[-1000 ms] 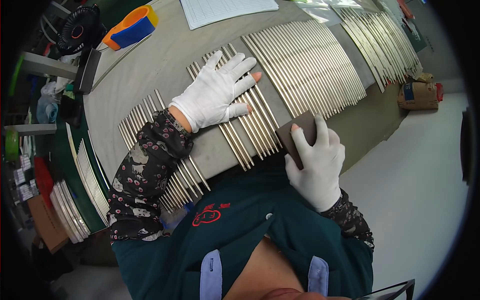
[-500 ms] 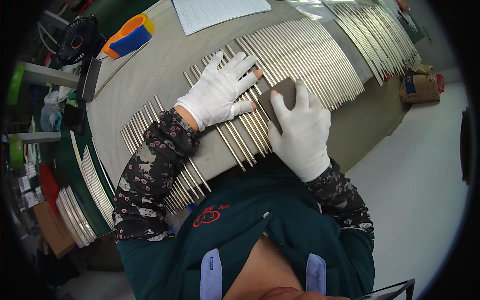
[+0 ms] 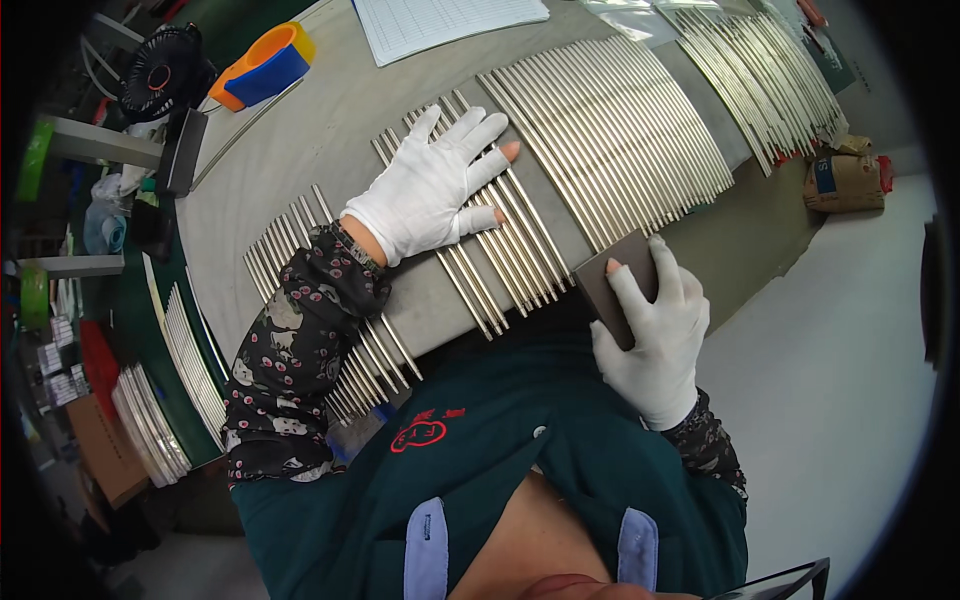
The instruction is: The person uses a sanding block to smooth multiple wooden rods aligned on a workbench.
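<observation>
My left hand, in a white glove with some bare fingertips, lies flat with fingers spread across a small group of shiny metal rods on the grey table. My right hand, gloved alike, grips a dark grey sanding block at the table's near edge. The block is just below the near ends of a wide row of metal rods set side by side. To the left of my left hand, more thin rods lie partly beneath my patterned sleeve.
A gridded paper sheet lies at the back. An orange and blue tape dispenser and a black fan stand at the far left. More rods lie at the far right, near a brown paper package.
My right hand has moved right and toward me with the sanding block, off the rods to the table edge. My left hand stays nearly in place. Several rods now lie apart from the wide row.
</observation>
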Demonstrator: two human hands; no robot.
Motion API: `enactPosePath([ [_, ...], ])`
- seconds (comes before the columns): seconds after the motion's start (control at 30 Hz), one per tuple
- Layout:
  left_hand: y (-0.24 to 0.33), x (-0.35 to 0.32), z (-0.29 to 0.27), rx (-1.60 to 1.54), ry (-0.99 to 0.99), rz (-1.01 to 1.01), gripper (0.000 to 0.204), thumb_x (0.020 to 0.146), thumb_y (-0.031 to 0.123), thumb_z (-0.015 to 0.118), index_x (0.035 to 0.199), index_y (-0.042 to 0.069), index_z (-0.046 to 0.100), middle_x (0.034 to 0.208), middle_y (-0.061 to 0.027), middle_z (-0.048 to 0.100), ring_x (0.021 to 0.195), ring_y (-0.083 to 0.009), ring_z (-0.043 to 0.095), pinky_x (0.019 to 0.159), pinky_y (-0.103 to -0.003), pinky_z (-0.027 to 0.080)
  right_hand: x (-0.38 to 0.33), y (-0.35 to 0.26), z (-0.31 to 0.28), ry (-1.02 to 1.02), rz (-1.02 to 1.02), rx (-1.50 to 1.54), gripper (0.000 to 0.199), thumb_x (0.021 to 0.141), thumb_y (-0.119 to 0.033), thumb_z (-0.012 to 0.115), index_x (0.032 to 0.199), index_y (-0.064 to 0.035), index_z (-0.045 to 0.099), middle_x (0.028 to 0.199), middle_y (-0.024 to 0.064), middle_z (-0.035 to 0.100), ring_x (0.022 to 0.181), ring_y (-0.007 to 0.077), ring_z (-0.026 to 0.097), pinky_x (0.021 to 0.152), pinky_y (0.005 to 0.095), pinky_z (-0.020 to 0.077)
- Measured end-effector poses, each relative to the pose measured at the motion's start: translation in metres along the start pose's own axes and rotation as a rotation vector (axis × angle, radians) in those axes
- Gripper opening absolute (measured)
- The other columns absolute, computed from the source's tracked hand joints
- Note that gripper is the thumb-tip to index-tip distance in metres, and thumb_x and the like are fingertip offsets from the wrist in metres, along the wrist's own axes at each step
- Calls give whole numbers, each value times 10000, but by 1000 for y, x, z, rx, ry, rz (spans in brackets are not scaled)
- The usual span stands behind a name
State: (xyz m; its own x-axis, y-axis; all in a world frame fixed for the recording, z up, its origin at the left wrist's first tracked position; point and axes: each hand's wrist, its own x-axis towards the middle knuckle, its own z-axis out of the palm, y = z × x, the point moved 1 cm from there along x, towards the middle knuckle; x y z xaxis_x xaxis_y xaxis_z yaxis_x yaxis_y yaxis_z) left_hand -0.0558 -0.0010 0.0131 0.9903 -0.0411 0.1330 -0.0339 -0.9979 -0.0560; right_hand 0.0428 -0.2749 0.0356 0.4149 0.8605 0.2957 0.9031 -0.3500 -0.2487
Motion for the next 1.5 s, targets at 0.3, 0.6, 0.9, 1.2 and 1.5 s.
enactPosePath([
  [0.3, -1, -13, -2, -11, -102, -24, 753, 946, 653, 330, 1503, 146, 308, 1536, -192, 305, 1400, -402, 313, 1134, -609, 189, 3, -5, 6, -38, -8, 25, 659, 590, -209, 790, 1219, -182, 598, 1352, 245, 458, 1087, 337, 506, 809, 419, 388],
  [0.6, 3, -12, -7, -8, -29, -22, 692, 901, 541, 527, 1411, 80, 446, 1484, -175, 395, 1386, -352, 354, 1130, -563, 239, 51, -22, 21, -7, -73, -38, 514, 669, -218, 739, 1166, -127, 640, 1254, 274, 513, 957, 330, 573, 702, 408, 458],
  [0.9, 0, -10, -5, -22, -106, -7, 756, 940, 653, 348, 1485, 130, 342, 1527, -192, 320, 1399, -405, 314, 1130, -609, 193, 69, -25, 31, 35, -82, -56, 487, 704, -215, 713, 1175, -112, 643, 1267, 273, 516, 941, 315, 577, 669, 393, 468],
  [1.2, -3, -24, -7, -74, -97, -22, 745, 943, 645, 349, 1489, 138, 338, 1522, -192, 326, 1400, -394, 316, 1130, -603, 198, 8, -1, -2, 3, -68, 18, 630, 584, -198, 788, 1189, -172, 614, 1347, 239, 458, 1088, 337, 510, 814, 416, 406],
  [1.5, 0, -20, -12, -76, -110, -35, 758, 927, 650, 374, 1456, 106, 390, 1512, -190, 342, 1398, -392, 321, 1129, -597, 202, 63, -27, 24, 16, -139, -81, 512, 695, -235, 719, 1186, -129, 619, 1254, 272, 514, 954, 311, 577, 673, 397, 465],
])
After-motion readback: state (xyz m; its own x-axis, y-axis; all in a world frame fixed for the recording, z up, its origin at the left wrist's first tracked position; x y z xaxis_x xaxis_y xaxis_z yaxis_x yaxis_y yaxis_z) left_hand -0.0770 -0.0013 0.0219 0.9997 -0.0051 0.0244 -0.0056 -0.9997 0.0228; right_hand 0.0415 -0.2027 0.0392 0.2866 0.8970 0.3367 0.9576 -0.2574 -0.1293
